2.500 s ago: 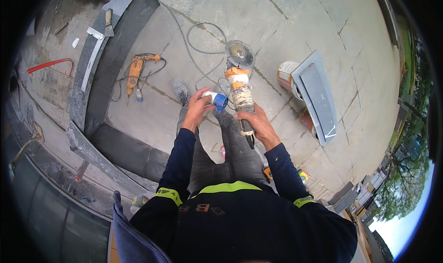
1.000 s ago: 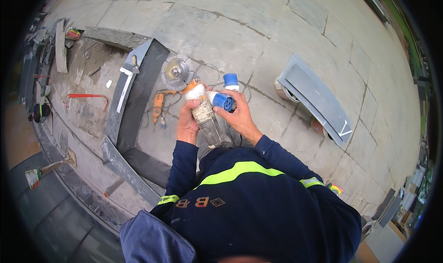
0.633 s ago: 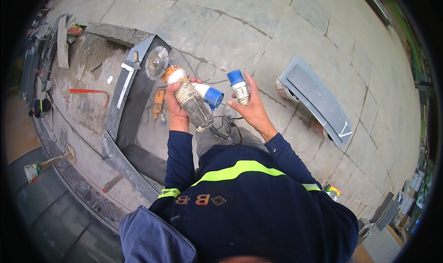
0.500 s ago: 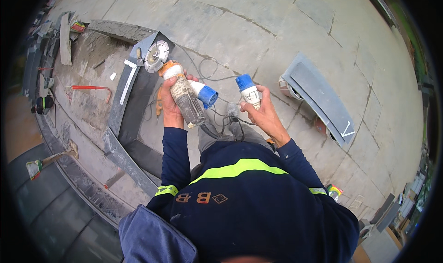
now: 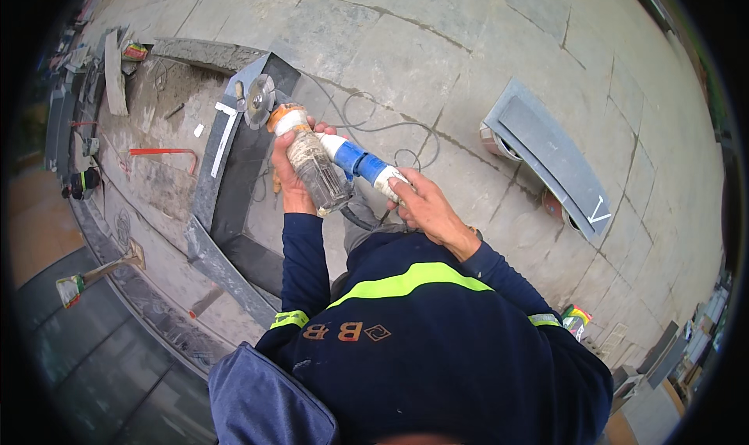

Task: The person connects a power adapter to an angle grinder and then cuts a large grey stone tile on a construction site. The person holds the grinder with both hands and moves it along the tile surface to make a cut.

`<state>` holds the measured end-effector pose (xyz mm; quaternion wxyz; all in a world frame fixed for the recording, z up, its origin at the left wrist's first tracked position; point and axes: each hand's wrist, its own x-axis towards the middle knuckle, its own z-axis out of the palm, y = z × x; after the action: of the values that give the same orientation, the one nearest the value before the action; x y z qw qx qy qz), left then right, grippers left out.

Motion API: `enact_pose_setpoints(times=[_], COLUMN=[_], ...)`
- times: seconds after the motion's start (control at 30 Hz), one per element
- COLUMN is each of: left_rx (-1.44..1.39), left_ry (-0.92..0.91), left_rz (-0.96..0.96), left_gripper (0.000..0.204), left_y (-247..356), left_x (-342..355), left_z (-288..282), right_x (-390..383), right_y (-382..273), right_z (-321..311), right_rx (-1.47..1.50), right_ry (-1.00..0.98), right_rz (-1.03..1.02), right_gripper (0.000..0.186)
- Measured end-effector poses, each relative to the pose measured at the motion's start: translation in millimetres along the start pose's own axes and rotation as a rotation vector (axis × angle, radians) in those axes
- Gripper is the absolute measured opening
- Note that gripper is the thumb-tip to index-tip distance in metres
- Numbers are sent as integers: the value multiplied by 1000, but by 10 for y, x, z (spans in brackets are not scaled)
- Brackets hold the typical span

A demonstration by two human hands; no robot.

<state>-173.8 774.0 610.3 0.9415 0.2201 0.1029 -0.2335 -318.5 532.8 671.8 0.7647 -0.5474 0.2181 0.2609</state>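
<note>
Over the paving slabs (image 5: 437, 63), the left hand (image 5: 290, 181) is clamped round a dusty angle grinder (image 5: 308, 160), disc (image 5: 257, 100) aimed away, steadying it while the right hand (image 5: 425, 207) grips the blue-and-white plug connector (image 5: 363, 164) at chest height

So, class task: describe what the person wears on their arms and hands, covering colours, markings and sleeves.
Both arms are in long dark navy sleeves that end at the wrists. Each upper sleeve carries a yellow-green reflective band, and a matching stripe crosses the back of the garment. The left hand and the right hand are bare: no gloves. No watch or ring can be made out.
</note>
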Motion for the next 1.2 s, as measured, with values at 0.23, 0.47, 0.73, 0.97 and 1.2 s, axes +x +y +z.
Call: enact_pose_setpoints(times=[0.23, 0.47, 0.73, 0.97, 1.2], left_rx=[59, 54, -2, -30, -55], left_ry=[28, 25, 99, 100, 150], left_rz=[16, 26, 21, 60, 50], left_gripper=[54, 55, 46, 45, 41], left_y=[-17, -74, 73, 62, -47], left_x=[-15, -18, -147, -164, -223], left_z=[10, -12, -4, -189, -310], right_x=[18, 3, -4, 12, 75], right_y=[-113, -43, -141, -69, -104], right_z=[24, -62, 46, 118, 186], right_rx=[-382, 101, 67, -141, -161], right_ry=[-21, -63, -65, -30, -82], right_rz=[-55, 121, 140, 39, 72], right_gripper=[52, 41, 34, 30, 26])
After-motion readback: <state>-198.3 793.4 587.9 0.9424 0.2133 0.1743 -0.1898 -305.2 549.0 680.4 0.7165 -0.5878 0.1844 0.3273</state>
